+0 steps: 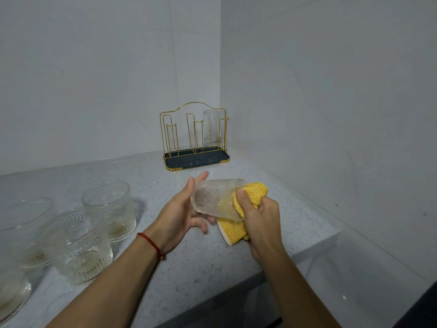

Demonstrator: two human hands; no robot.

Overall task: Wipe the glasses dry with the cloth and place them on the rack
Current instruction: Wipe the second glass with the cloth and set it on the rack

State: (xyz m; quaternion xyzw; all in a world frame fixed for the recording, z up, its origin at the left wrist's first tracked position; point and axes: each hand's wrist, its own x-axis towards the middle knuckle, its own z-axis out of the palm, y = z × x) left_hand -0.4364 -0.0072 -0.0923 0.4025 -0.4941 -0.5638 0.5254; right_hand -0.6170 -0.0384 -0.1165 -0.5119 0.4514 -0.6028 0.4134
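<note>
A clear ribbed glass (214, 197) lies on its side in the air above the counter. My left hand (182, 209) cups its base end, fingers fairly straight around it. My right hand (256, 214) grips a yellow cloth (254, 192) bunched into and around the glass's mouth; a flap of the cloth hangs below. Behind stands a gold wire rack (196, 138) with a dark tray, and one glass (211, 126) sits upside down on a peg at its right.
Several more ribbed glasses stand upright at the left: one (111, 207) nearest the hands, another (78, 245) in front of it. The speckled counter (194, 263) ends in an edge at the lower right. Walls meet in a corner behind the rack.
</note>
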